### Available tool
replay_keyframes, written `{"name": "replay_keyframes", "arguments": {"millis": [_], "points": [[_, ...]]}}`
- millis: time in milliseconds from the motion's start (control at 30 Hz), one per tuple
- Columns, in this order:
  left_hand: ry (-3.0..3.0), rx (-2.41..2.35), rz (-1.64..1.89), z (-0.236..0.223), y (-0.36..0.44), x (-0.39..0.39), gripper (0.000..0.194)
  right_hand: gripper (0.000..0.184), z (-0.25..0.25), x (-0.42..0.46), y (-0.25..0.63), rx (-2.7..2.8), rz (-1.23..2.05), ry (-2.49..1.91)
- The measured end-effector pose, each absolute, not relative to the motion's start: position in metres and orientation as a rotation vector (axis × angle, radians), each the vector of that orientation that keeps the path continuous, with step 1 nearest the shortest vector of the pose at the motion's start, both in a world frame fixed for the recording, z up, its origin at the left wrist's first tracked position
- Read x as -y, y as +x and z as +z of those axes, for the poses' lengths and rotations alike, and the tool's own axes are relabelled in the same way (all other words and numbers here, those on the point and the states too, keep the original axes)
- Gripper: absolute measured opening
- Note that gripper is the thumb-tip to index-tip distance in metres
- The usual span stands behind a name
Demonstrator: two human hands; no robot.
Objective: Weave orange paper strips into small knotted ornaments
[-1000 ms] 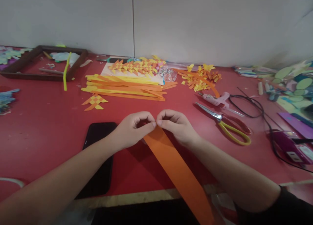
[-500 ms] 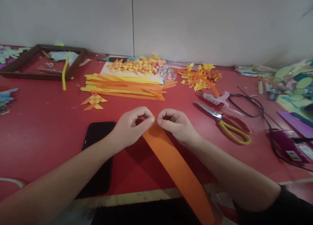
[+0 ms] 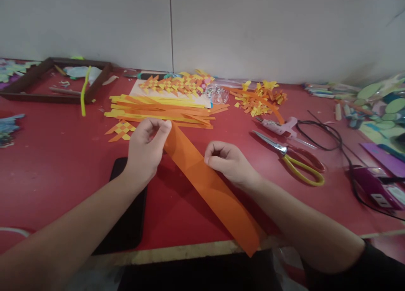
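The step in hand looks like handling one wide orange paper strip (image 3: 202,179), which slants across the middle of the table (image 3: 57,168) from upper left to lower right. The left hand (image 3: 146,149) pinches its upper end between thumb and bent fingers. The right hand (image 3: 230,162) has thumb and fingertips closed together at the strip's right long edge, partway down; whether that edge lies between them, I cannot tell. As a judgement, a next move calls for a light, even hold, since thin paper would crease easily, and for keeping the strip straight between the hands.

The strip's lower end reaches out past the table's near edge and appears unsupported. Beyond the left hand lie a bundle of narrow yellow and orange strips (image 3: 152,113) and, just beside its knuckles, a woven paper fish (image 3: 119,130), so there is little room up and to the left. A black phone (image 3: 126,223) lies partly under the left forearm. To the right of the right hand, scissors (image 3: 281,149) lie with their tips toward the upper left, a pink glue gun (image 3: 280,127) just behind them. Bare red tabletop lies between the hands and the scissors, and along the left side.
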State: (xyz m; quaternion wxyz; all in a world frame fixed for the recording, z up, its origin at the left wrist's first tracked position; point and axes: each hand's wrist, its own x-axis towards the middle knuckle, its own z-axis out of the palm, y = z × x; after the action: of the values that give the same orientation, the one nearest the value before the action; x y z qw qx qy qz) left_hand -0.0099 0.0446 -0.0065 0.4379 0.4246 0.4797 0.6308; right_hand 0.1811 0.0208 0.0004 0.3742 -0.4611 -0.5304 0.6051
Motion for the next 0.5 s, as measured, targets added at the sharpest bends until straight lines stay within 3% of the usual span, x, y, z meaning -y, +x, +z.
{"name": "replay_keyframes", "arguments": {"millis": [67, 167, 267, 500], "points": [[0.892, -1.112, 1.48, -0.002, -0.009, -0.043, 0.026, 0.006, 0.001, -0.021, 0.181, 1.315, 1.536, -1.17], [0.755, -0.929, 1.079, 0.004, -0.006, -0.035, 0.04, 0.009, 0.0, -0.021, 0.179, 1.237, 1.506, -1.167], [0.779, -0.862, 0.754, 0.005, -0.004, -0.028, 0.035, 0.009, -0.001, -0.022, 0.177, 1.243, 1.464, -1.151], [0.74, -0.938, 0.821, 0.0, -0.001, -0.026, 0.021, 0.012, 0.0, -0.021, 0.173, 1.247, 1.488, -1.122]]}}
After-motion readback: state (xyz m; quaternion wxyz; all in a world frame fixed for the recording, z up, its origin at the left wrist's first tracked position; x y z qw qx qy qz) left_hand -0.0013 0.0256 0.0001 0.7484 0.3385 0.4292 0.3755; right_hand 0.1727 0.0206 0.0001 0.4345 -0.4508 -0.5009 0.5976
